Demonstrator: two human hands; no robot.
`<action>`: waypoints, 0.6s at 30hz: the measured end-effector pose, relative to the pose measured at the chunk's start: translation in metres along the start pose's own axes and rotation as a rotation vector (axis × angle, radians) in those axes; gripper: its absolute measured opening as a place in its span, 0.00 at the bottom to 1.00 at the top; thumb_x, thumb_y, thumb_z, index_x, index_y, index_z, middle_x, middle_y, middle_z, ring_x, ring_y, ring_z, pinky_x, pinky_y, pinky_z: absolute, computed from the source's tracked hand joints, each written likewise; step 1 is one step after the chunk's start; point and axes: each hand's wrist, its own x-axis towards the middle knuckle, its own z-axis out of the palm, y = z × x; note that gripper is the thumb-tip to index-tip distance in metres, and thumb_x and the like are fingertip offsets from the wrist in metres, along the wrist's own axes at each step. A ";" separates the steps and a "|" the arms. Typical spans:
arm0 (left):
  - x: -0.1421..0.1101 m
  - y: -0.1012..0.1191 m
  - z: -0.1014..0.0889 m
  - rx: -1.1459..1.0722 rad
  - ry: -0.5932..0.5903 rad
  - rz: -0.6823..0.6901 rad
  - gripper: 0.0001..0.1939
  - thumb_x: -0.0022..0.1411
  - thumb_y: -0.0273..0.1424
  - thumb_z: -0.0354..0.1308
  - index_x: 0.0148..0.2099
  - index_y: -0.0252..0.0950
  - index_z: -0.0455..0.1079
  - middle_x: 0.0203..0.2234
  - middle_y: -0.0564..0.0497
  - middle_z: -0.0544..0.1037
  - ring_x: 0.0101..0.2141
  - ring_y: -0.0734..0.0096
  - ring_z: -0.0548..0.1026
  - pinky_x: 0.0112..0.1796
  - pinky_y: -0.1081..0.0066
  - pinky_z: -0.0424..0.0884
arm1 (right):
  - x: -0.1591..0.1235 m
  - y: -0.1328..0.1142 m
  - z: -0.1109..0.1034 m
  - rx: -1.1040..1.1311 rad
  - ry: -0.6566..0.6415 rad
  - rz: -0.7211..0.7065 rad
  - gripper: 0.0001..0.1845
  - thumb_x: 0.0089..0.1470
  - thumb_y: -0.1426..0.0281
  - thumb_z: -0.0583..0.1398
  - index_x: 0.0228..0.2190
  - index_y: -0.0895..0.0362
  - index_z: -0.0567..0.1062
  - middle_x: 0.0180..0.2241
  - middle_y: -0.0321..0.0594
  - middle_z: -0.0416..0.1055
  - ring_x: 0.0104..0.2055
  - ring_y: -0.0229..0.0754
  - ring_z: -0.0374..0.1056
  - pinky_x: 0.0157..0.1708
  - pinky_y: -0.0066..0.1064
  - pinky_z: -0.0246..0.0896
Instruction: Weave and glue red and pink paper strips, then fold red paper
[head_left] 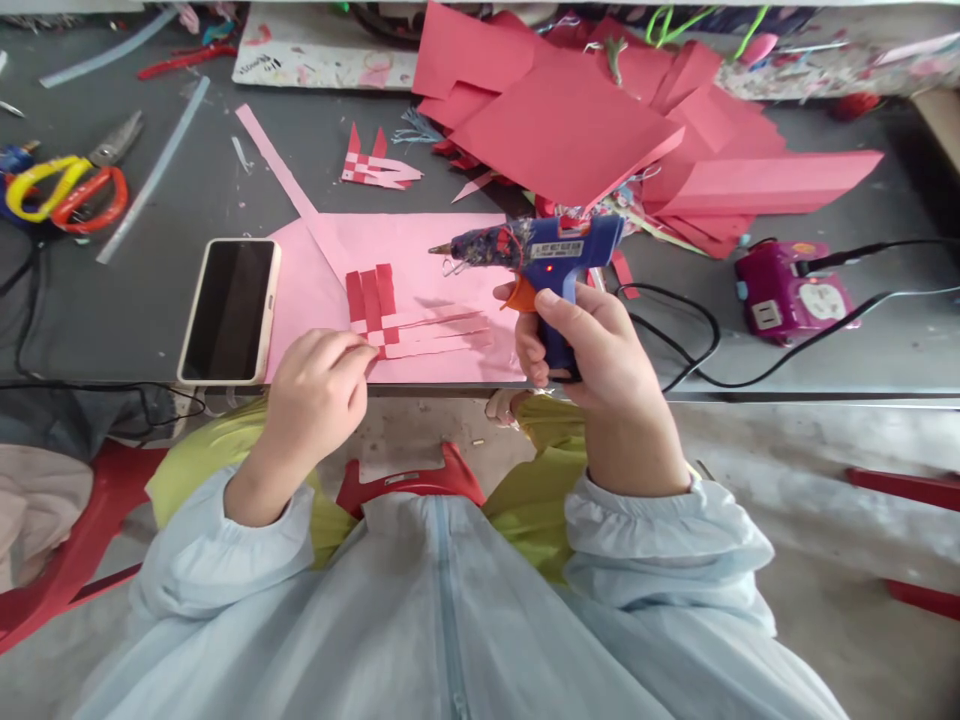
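Note:
My right hand (592,340) is wrapped around the handle of a blue hot glue gun (559,250), a finger by its orange trigger. The gun's nozzle points left above a pink paper sheet (442,240), and a small red light glows on its body. My left hand (322,385) is closed, its fingertips pinching the lower left edge of a woven piece of red and pink paper strips (375,318). Red strip ends stick up from the weave, while loose pink ends reach right. A smaller woven paper piece (379,168) lies farther back.
A phone (229,310) rests on the sheet's left edge. Scissors (79,185) and clear glue sticks (157,170) lie at left. Red paper (570,130) is heaped at the back. A purple power adapter (791,290) with black cables (697,330) sits at right.

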 end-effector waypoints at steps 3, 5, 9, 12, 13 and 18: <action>-0.001 0.004 0.001 -0.047 -0.020 0.075 0.16 0.61 0.19 0.50 0.43 0.36 0.77 0.40 0.45 0.81 0.42 0.59 0.77 0.44 0.58 0.77 | 0.000 0.000 0.002 0.006 -0.002 0.006 0.20 0.52 0.52 0.66 0.36 0.55 0.74 0.17 0.29 0.62 0.15 0.31 0.56 0.13 0.27 0.48; -0.003 0.006 0.002 -0.045 -0.016 0.091 0.17 0.61 0.18 0.49 0.43 0.37 0.76 0.39 0.45 0.81 0.41 0.60 0.78 0.44 0.57 0.77 | 0.001 0.000 0.002 0.002 0.004 0.007 0.20 0.52 0.51 0.66 0.35 0.54 0.74 0.17 0.29 0.61 0.15 0.32 0.56 0.13 0.28 0.48; -0.005 0.007 0.003 0.005 0.039 0.112 0.15 0.60 0.17 0.50 0.41 0.35 0.75 0.36 0.46 0.81 0.37 0.62 0.77 0.41 0.60 0.78 | 0.002 0.003 -0.001 0.002 -0.001 -0.008 0.20 0.53 0.51 0.65 0.35 0.54 0.73 0.18 0.28 0.59 0.15 0.32 0.55 0.13 0.28 0.48; -0.004 0.008 0.004 -0.006 0.035 0.137 0.15 0.61 0.17 0.49 0.42 0.34 0.75 0.37 0.46 0.81 0.38 0.63 0.78 0.44 0.62 0.78 | 0.001 0.003 -0.001 -0.011 -0.002 -0.006 0.20 0.53 0.51 0.65 0.35 0.55 0.73 0.18 0.29 0.60 0.15 0.31 0.55 0.13 0.28 0.48; -0.004 0.009 0.004 -0.011 0.019 0.140 0.15 0.62 0.18 0.49 0.43 0.35 0.75 0.37 0.46 0.80 0.39 0.63 0.78 0.45 0.61 0.78 | 0.000 0.003 -0.001 -0.014 0.002 -0.004 0.20 0.53 0.51 0.65 0.35 0.55 0.73 0.18 0.28 0.60 0.15 0.31 0.54 0.13 0.28 0.48; -0.003 0.010 0.004 -0.005 -0.079 0.137 0.16 0.64 0.19 0.48 0.46 0.35 0.75 0.37 0.44 0.79 0.40 0.62 0.77 0.43 0.60 0.78 | -0.001 0.001 0.000 0.001 -0.003 -0.005 0.20 0.52 0.51 0.66 0.34 0.55 0.73 0.17 0.28 0.60 0.15 0.31 0.54 0.13 0.27 0.48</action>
